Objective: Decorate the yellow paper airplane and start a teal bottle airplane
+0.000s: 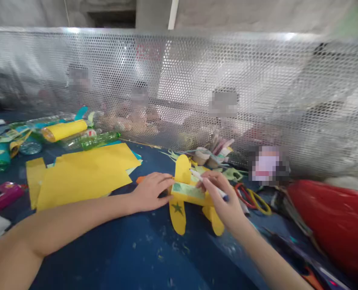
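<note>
A yellow paper toy airplane (191, 195) lies on the blue table. One of its wings carries a dark star, and its top has a pale green strip with a drawn mark. My left hand (155, 191) grips the airplane's nose end between thumb and fingers. In my right hand (221, 197) is a white marker (197, 175) with a dark blue end. The marker's tip points toward the wing on the far side, close to it; whether it touches I cannot tell. Part of the airplane's tail is behind my right hand.
Yellow sheets (85, 173) lie left, with plastic bottles (97, 140) and a yellow-wrapped bottle (64, 131) behind. Scissors (257, 201) and a red bag (333, 221) are right. A magenta tool (5, 196) sits far left. A perforated metal panel (179, 80) bounds the back.
</note>
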`<state>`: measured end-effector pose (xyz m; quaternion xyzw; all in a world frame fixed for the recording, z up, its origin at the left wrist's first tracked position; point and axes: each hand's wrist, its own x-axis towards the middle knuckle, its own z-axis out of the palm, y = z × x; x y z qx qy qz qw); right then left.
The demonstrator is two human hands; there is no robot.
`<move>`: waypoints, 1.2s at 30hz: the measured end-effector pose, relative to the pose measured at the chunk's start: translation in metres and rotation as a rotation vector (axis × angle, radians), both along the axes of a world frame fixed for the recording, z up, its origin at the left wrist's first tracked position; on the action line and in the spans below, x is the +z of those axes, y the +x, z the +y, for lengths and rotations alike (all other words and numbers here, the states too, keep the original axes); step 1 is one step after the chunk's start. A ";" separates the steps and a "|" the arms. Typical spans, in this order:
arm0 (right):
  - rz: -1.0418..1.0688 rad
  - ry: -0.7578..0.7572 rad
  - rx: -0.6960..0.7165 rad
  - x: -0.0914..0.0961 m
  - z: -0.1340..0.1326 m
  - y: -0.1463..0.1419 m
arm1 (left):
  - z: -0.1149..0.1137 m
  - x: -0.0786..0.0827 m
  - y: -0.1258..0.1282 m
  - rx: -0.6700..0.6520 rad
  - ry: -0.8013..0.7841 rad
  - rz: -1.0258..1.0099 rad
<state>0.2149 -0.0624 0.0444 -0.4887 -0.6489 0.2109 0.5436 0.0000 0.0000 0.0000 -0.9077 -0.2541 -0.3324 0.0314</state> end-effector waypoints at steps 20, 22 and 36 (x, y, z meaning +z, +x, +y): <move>0.029 -0.075 0.018 0.002 -0.004 -0.010 | 0.003 -0.002 0.000 0.003 0.009 -0.009; 0.035 -0.078 0.026 0.002 -0.004 -0.009 | 0.003 -0.001 0.000 0.003 0.011 -0.008; 0.079 -0.157 0.011 0.012 -0.005 -0.008 | 0.002 0.002 0.000 -0.010 -0.016 0.002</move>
